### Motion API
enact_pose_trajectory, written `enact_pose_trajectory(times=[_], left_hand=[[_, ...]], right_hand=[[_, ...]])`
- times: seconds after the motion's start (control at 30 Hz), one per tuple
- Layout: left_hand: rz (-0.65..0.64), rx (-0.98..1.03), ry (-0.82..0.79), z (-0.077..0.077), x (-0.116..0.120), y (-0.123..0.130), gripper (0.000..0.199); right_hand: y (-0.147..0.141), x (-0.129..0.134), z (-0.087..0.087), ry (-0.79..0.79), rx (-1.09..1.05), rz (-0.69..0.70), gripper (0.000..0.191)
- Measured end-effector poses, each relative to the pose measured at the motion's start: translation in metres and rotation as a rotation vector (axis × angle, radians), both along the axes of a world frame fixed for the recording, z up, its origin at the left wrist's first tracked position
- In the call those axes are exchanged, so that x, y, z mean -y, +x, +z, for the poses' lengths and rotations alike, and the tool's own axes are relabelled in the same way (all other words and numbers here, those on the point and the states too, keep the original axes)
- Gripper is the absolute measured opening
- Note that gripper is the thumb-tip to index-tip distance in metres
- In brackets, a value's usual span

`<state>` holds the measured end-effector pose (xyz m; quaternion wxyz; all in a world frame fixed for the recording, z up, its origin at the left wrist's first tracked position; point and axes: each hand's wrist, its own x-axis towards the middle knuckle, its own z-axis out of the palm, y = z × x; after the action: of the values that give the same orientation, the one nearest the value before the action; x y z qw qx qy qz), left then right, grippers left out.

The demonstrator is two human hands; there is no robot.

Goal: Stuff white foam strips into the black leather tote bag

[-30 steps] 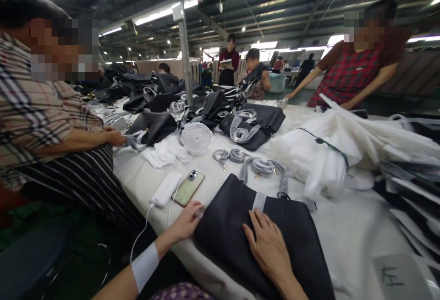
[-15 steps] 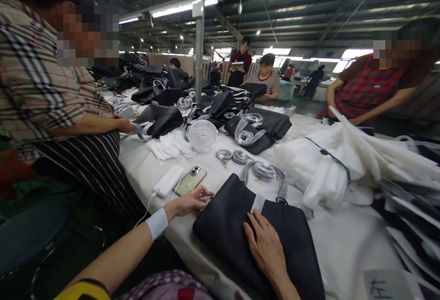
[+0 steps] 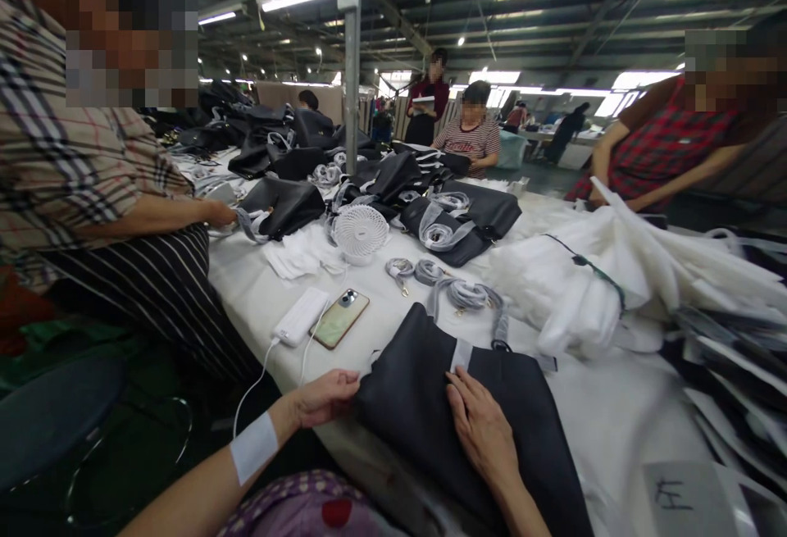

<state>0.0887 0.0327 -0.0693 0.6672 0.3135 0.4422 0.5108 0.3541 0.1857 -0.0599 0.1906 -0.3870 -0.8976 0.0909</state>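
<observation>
A black handbag lies on the white-covered table right in front of me. My right hand rests on its upper face with fingers stretched out, the tips by a pale strip at the bag's top. At the bag's left edge my left hand has its fingers pressed together. A small whitish piece shows beside those fingertips; what exactly they pinch is hidden. Wrapped handles extend from the bag's far side, near coiled grey straps with gold clips.
A phone, a white power bank with a cable and a small white fan lie left of centre. White wrapping sheets are heaped at right. Black bags pile up behind. Co-workers stand left and right.
My left hand has come down and nearer, and its fingers have closed at the bag's left edge. The bag's left corner has shifted slightly right. My right hand stays on the bag.
</observation>
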Motion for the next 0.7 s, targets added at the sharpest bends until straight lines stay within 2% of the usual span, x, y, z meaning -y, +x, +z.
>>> enact_pose_trajectory(times=[0.1,0.17,0.3,0.37,0.47,0.53,0.63,0.7], left_hand=[[0.013,-0.102,-0.003,0.003,-0.008,0.001,0.056],[-0.027,-0.194,-0.011,0.013,-0.024,-0.009,0.059],[-0.160,-0.454,-0.061,0.051,-0.064,-0.049,0.050],[-0.177,-0.628,-0.085,0.075,-0.075,-0.073,0.042],[-0.087,-0.887,-0.061,0.106,-0.077,-0.106,0.031],[-0.017,-1.036,-0.023,0.120,-0.072,-0.122,0.031],[0.060,-1.221,0.044,0.128,-0.069,-0.130,0.035],[0.097,-1.311,0.097,0.125,-0.074,-0.118,0.035]], right_hand=[[0.000,-0.003,0.000,-0.003,-0.001,-0.012,0.050],[-0.001,-0.006,-0.001,-0.001,-0.012,-0.034,0.051],[-0.004,-0.011,-0.003,0.042,-0.010,-0.092,0.052],[-0.008,-0.008,-0.005,0.103,0.033,-0.091,0.049],[-0.013,0.001,-0.008,0.194,0.077,-0.092,0.042],[-0.015,0.006,-0.010,0.221,0.073,-0.107,0.041],[-0.016,0.009,-0.011,0.225,0.058,-0.128,0.043],[-0.016,0.010,-0.011,0.219,0.056,-0.138,0.043]])
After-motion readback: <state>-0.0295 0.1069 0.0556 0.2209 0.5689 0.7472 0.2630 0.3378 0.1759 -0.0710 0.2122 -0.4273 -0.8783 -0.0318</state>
